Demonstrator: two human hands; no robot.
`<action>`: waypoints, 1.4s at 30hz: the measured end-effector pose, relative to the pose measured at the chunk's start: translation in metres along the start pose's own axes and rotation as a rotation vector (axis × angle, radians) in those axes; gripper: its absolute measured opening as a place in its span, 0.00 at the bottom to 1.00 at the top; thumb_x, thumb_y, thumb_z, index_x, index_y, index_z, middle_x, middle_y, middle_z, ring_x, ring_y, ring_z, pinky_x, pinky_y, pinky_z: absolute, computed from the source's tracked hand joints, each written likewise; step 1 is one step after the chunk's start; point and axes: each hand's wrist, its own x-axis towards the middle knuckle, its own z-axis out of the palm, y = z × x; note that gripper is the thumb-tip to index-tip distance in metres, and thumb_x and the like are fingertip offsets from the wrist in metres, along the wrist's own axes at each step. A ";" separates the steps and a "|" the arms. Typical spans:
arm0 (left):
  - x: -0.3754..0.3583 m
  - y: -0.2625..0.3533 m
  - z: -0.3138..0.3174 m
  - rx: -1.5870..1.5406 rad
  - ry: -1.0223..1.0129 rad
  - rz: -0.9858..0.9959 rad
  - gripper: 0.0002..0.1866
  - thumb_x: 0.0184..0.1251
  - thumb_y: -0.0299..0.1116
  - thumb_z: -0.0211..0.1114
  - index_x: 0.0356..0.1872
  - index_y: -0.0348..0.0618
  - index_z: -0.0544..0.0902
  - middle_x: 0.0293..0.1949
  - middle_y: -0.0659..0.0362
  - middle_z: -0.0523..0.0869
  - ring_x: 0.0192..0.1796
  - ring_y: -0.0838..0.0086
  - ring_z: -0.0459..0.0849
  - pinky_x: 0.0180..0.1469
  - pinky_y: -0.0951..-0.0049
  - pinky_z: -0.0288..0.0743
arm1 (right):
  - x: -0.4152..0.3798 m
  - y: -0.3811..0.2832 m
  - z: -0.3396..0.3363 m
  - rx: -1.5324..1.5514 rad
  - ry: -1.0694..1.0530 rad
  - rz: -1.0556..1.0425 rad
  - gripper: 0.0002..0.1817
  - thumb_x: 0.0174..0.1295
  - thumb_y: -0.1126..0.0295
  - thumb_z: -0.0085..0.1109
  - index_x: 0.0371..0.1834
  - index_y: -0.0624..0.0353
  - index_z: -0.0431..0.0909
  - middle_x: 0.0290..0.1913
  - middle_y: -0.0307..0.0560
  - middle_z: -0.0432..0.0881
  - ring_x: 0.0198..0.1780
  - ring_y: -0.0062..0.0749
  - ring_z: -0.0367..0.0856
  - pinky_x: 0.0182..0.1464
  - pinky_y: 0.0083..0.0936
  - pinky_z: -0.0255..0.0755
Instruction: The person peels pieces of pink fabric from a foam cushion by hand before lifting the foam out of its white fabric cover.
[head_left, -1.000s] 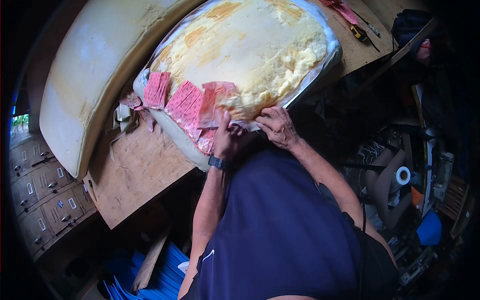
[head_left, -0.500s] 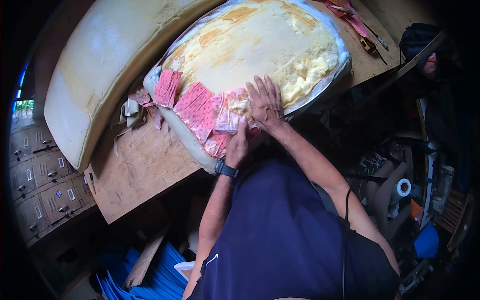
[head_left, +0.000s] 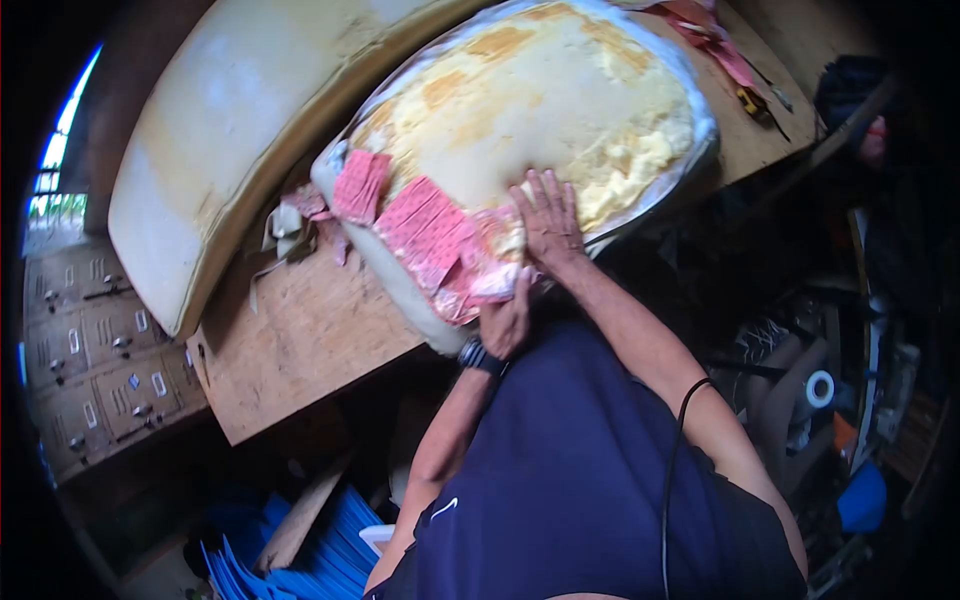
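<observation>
I have the right hand open, its fingers spread and laid flat at the lower edge of the large rounded cushion of cream-yellow foam, which fills the upper middle of the frame. Its palm is just beside a crumpled pink and white cloth piece. The left hand, with a dark wristwatch behind it, is at the cushion's lower rim, its thumb pointing up against that piece; I can't tell how far its fingers are closed, since they are mostly hidden from me.

To the left of the hands, I see pink dotted fabric patches lying along the cushion's lower left border. The cushion rests on a brown wooden tabletop. A long curved cream foam piece lies alongside it at the upper left, with beige and pink scraps near its lower side.

At the upper right of my view, a pink cloth strip lies near a yellow and black tape measure. Grey-brown metal drawers stand at the left, blue sheets are at the bottom left, and a white roll is at the right.
</observation>
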 end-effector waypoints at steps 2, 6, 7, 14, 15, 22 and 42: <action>-0.003 -0.018 -0.003 0.054 0.042 -0.103 0.27 0.87 0.49 0.50 0.63 0.33 0.81 0.61 0.49 0.86 0.66 0.65 0.81 0.72 0.64 0.67 | 0.003 0.003 -0.006 0.069 0.025 -0.005 0.29 0.75 0.57 0.49 0.80 0.45 0.65 0.84 0.53 0.54 0.86 0.54 0.46 0.84 0.59 0.39; 0.014 0.011 -0.046 -0.151 0.025 -0.318 0.29 0.84 0.54 0.50 0.59 0.34 0.79 0.55 0.53 0.83 0.54 0.68 0.79 0.59 0.67 0.71 | -0.002 0.006 -0.024 0.164 0.038 -0.036 0.28 0.74 0.60 0.53 0.77 0.47 0.70 0.84 0.52 0.55 0.86 0.53 0.47 0.84 0.57 0.40; 0.020 0.006 -0.058 -0.258 0.186 -0.147 0.28 0.82 0.54 0.52 0.57 0.35 0.80 0.51 0.54 0.85 0.49 0.69 0.81 0.54 0.67 0.74 | -0.003 0.007 -0.024 0.168 0.033 -0.043 0.28 0.74 0.60 0.53 0.77 0.47 0.70 0.84 0.52 0.55 0.86 0.53 0.47 0.84 0.57 0.40; 0.083 0.075 -0.068 0.657 0.391 0.464 0.26 0.75 0.51 0.63 0.57 0.37 0.82 0.48 0.45 0.89 0.50 0.54 0.87 0.55 0.53 0.78 | -0.005 0.007 -0.022 0.230 0.090 -0.050 0.29 0.75 0.55 0.54 0.78 0.47 0.69 0.84 0.52 0.55 0.86 0.52 0.48 0.84 0.56 0.41; 0.091 0.072 -0.061 0.656 0.400 0.461 0.26 0.75 0.51 0.63 0.57 0.37 0.82 0.48 0.45 0.89 0.50 0.54 0.87 0.55 0.53 0.78 | -0.004 0.008 -0.023 0.216 0.096 -0.046 0.29 0.76 0.55 0.53 0.78 0.47 0.69 0.84 0.51 0.56 0.86 0.52 0.48 0.84 0.56 0.41; 0.064 0.060 -0.038 0.768 0.144 0.237 0.19 0.77 0.49 0.62 0.37 0.39 0.80 0.24 0.43 0.84 0.30 0.45 0.86 0.32 0.48 0.76 | -0.005 0.013 -0.021 0.243 0.106 -0.054 0.29 0.75 0.53 0.54 0.77 0.47 0.71 0.83 0.52 0.59 0.85 0.54 0.50 0.84 0.58 0.41; 0.004 0.029 -0.004 0.420 0.243 0.192 0.17 0.77 0.41 0.62 0.30 0.39 0.77 0.23 0.43 0.80 0.29 0.45 0.82 0.33 0.51 0.72 | 0.031 0.038 -0.004 0.160 0.081 -0.194 0.48 0.62 0.33 0.63 0.82 0.43 0.64 0.86 0.52 0.50 0.86 0.61 0.43 0.82 0.64 0.36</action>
